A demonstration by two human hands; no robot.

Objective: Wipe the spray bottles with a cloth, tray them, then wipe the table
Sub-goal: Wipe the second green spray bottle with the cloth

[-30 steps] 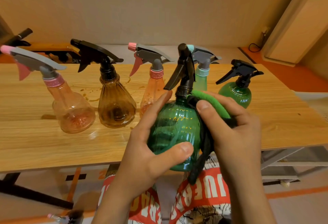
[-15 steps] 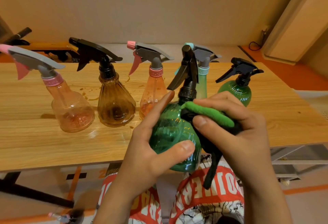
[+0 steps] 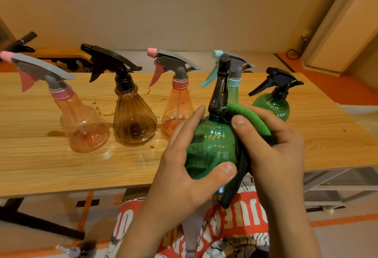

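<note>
Gripping the round green spray bottle [image 3: 210,145] above the near edge of the desk [image 3: 41,165], your left hand [image 3: 184,176] curls round its belly, while your right hand [image 3: 272,155] clamps a green-and-black cloth [image 3: 253,118] against its shoulder, hiding that side. Its black trigger head blocks most of the teal-capped bottle [image 3: 233,92] standing behind on the desk; your left fingers [image 3: 190,122] cover the lower right of the middle pink-collared bottle [image 3: 178,104].

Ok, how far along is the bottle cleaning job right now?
Done: nothing clearly finished. In hand: left hand holds the green bottle while right hand presses the cloth on its shoulder. Left: five more bottles stand on the table, brown spills among them.
</note>
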